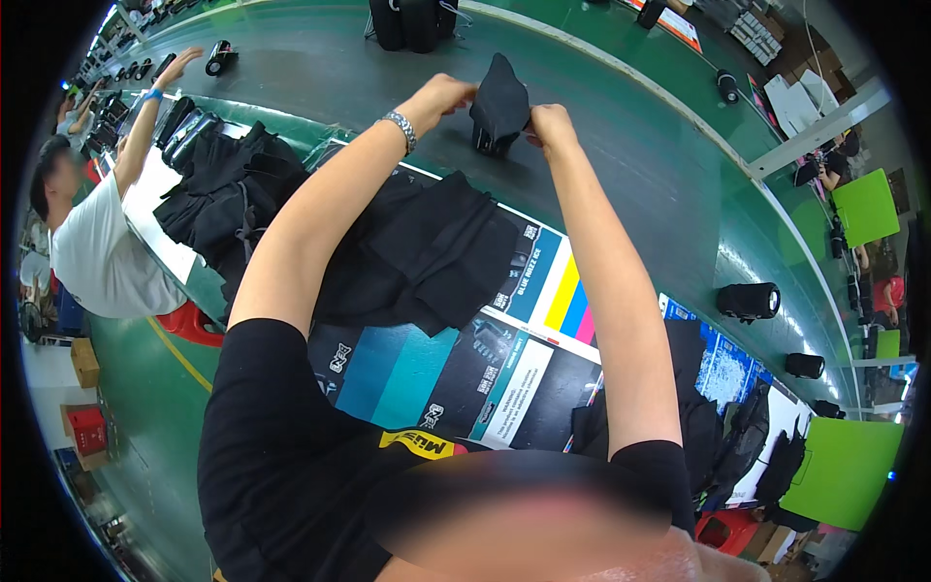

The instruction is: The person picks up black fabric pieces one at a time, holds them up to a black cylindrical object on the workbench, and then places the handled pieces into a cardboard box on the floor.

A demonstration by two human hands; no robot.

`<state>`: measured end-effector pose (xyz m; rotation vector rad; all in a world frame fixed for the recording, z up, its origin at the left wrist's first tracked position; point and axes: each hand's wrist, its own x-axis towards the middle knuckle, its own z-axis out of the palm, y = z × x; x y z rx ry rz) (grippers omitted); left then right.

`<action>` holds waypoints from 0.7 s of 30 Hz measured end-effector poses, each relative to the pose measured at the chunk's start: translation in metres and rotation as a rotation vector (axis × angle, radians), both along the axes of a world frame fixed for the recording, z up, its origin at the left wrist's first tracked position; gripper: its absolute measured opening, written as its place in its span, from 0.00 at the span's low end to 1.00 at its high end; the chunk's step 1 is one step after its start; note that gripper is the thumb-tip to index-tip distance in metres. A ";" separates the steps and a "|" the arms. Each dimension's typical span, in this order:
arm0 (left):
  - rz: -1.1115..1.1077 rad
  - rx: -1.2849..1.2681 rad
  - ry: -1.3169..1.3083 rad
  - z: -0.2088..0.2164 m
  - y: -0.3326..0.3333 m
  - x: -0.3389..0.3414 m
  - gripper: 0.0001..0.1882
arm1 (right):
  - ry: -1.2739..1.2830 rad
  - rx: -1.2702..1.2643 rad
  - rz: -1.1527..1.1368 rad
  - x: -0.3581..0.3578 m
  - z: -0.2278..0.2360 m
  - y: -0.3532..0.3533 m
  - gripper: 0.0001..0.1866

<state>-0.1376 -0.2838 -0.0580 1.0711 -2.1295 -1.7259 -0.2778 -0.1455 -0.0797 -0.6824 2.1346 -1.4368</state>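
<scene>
Over the dark green conveyor belt, a black cloth bag [499, 97] stands upright between my hands, its top rising to a point. From its lower end shows part of a dark object [494, 148], too hidden to name. My left hand [444, 94] pinches the bag's left side, fingers closed. On the opposite side, my right hand [553, 128] is also closed, thumb and fingers at the bag's edge. Several more black cloth bags [427, 252] lie heaped on the table under my left forearm.
The conveyor belt [640, 145] curves past the table's far side, carrying black cylindrical speakers [749, 302] to the right and a black item [412, 21] beyond my hands. Printed boards [398, 373] cover the table. At left, a co-worker [107, 242] reaches over the belt beside another black cloth pile [233, 184].
</scene>
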 end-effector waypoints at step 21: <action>-0.139 -0.012 0.309 -0.079 0.017 -0.069 0.13 | 0.477 0.026 -0.287 0.041 -0.020 0.053 0.13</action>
